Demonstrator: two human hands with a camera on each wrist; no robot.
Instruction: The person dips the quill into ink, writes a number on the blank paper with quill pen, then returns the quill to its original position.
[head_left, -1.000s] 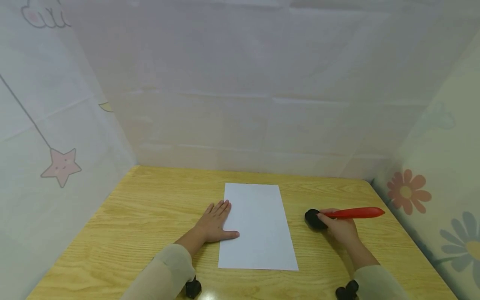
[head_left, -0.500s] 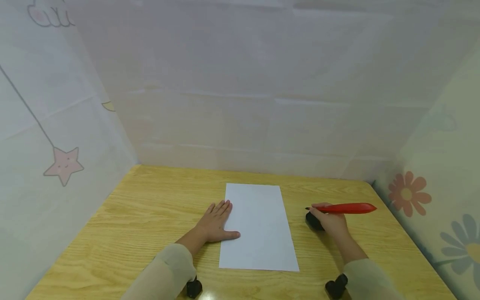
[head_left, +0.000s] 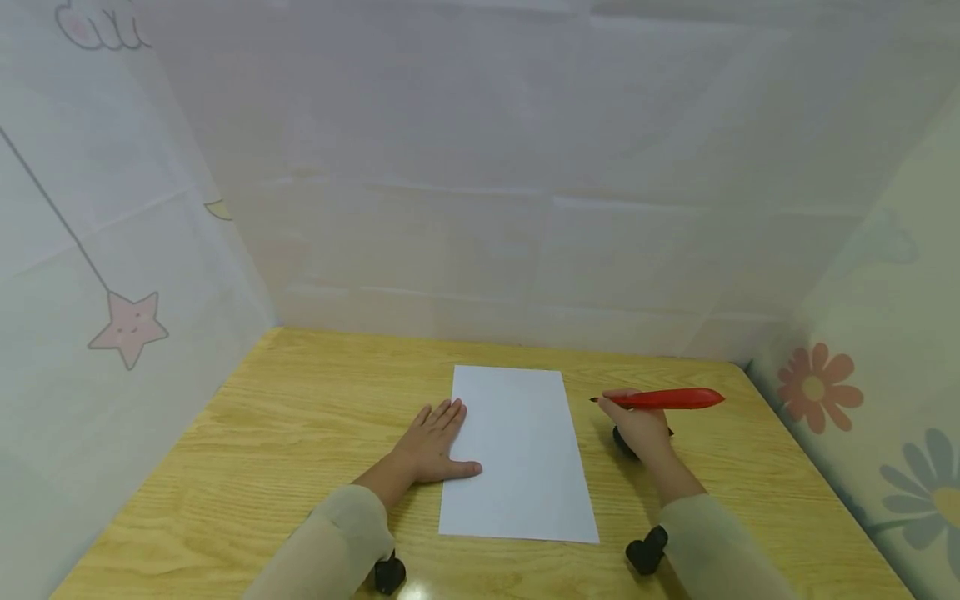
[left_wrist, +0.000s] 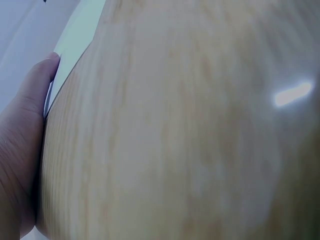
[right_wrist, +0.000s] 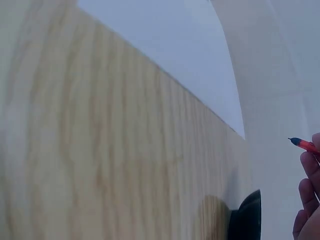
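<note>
Your left hand (head_left: 433,446) lies spread across the left edge of the white paper (head_left: 521,467), your right hand (head_left: 637,423) pinches the red pen (head_left: 678,399) right of the paper, and even left-finger pressure with a light pinch should steady both

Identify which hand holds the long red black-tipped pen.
The right hand grips the pen; the left hand lies across an edge of the white rectangular paper.
</note>
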